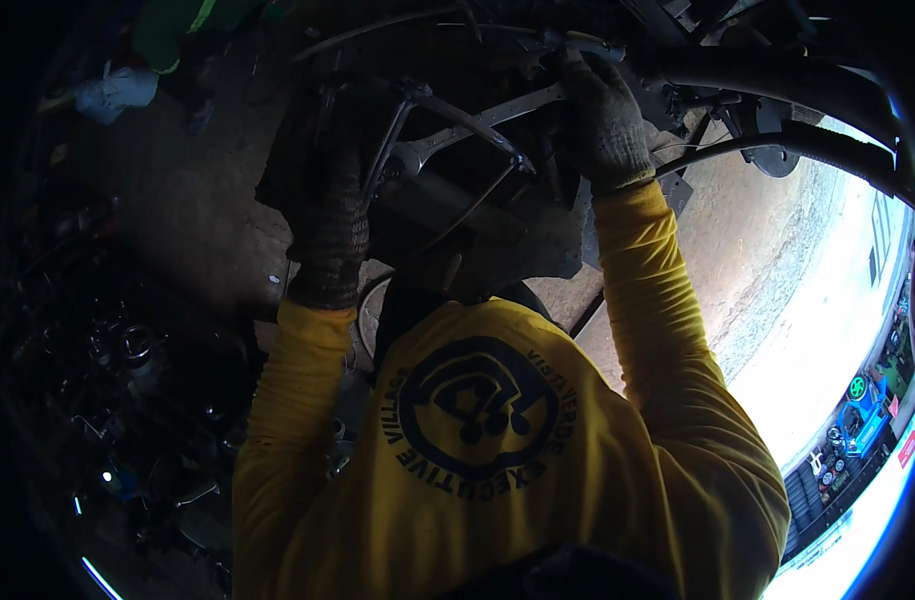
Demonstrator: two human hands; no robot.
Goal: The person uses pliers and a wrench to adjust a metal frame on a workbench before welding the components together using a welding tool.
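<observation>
My right hand, in a grey knitted work glove, is closed around one end of a long metal wrench. The wrench slants down and left from it, and its other head meets a dark metal frame made of thin angled bars. Beside the left bars of that frame is my left hand, in a darker glove. Deep shadow hides its fingers, so I cannot tell whether they grip the frame. Dark machine parts lie below the wrench, in front of my body.
Thick black hoses or tubes arch across the upper right. Dark metal parts crowd the shaded left side. A person's green clothing shows at the upper left, near a pale blue cloth-like thing. Bright concrete floor lies to the right.
</observation>
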